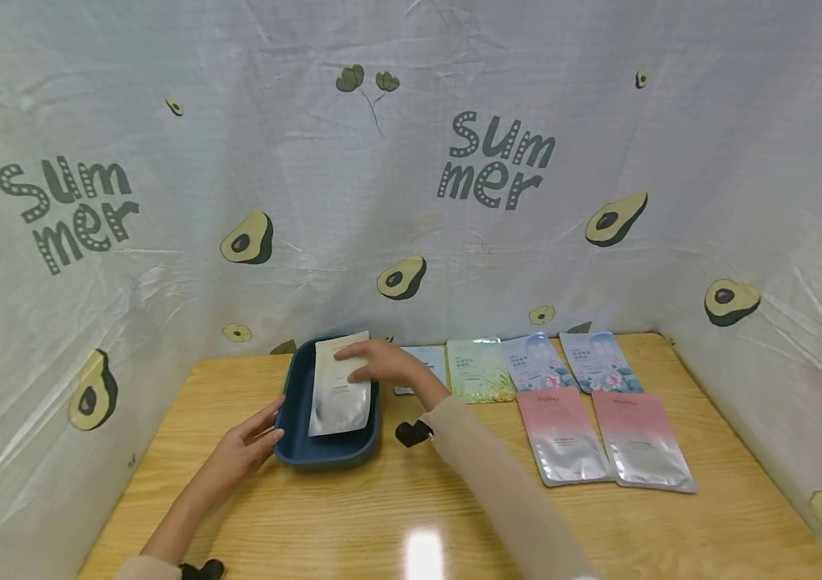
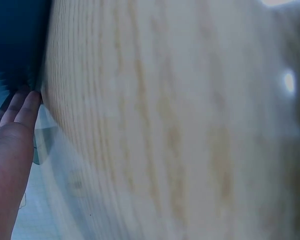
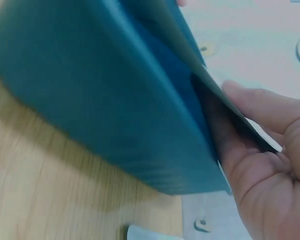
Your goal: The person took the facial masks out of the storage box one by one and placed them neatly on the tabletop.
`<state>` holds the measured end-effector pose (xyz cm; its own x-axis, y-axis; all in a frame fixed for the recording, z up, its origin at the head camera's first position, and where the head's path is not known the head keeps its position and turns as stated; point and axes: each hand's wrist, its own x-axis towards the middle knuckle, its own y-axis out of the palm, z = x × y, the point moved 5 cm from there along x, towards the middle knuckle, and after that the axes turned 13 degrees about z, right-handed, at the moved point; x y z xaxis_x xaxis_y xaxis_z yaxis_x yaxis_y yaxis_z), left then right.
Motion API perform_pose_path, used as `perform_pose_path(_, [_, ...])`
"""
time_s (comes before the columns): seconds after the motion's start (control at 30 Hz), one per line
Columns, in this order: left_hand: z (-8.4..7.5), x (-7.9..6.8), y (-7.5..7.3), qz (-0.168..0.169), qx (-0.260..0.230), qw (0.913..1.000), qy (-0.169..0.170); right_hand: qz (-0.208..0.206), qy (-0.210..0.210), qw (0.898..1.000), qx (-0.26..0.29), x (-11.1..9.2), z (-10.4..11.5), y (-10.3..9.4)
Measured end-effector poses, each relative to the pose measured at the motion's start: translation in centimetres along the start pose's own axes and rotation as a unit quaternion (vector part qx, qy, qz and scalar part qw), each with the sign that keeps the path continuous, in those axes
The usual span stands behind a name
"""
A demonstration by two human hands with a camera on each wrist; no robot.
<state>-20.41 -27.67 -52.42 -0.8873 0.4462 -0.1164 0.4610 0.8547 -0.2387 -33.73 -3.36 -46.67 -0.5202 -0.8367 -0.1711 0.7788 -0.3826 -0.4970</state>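
A white and silver face mask packet (image 1: 341,407) lies tilted over the opening of a dark blue plastic bin (image 1: 327,465). My right hand (image 1: 385,362) pinches the packet by its right edge, and the right wrist view shows the thumb on one face and fingers (image 3: 230,145) behind the other. Against the bin's left wall rests my left hand (image 1: 246,449), its fingers extended along the side. In the left wrist view the fingertips (image 2: 27,105) meet the bin wall. What lies beneath the packet is mostly hidden.
Right of the bin lie a light blue packet (image 1: 425,362) partly behind my right hand, a green packet (image 1: 481,370) and two blue floral packets (image 1: 599,362). Two pink packets (image 1: 566,439) lie in front of them. A printed cloth (image 1: 324,201) hangs behind the wooden table (image 1: 353,524).
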Motion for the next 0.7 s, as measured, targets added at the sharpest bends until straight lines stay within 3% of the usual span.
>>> perform_pose_path(0.13, [-0.1, 0.0, 0.0, 0.001, -0.012, 0.9999, 0.005, -0.047, -0.027, 0.997, 0.051, -1.4, -0.3, -0.7])
perform_pose_path(0.3, [-0.2, -0.1, 0.0, -0.003, -0.013, 0.9999, -0.002, -0.089, -0.046, 0.993, 0.063, -3.0, -0.4, -1.4])
perform_pose_path(0.53, [0.0, -0.1, 0.0, -0.003, -0.019, 0.9998, -0.008, -0.121, -0.069, 0.985, 0.099, -5.3, -0.5, -2.2])
perform_pose_path(0.7, [0.1, 0.1, 0.0, 0.006, -0.022, 0.9997, 0.005, -0.124, -0.086, 0.984, 0.09, -7.2, -0.7, -3.1])
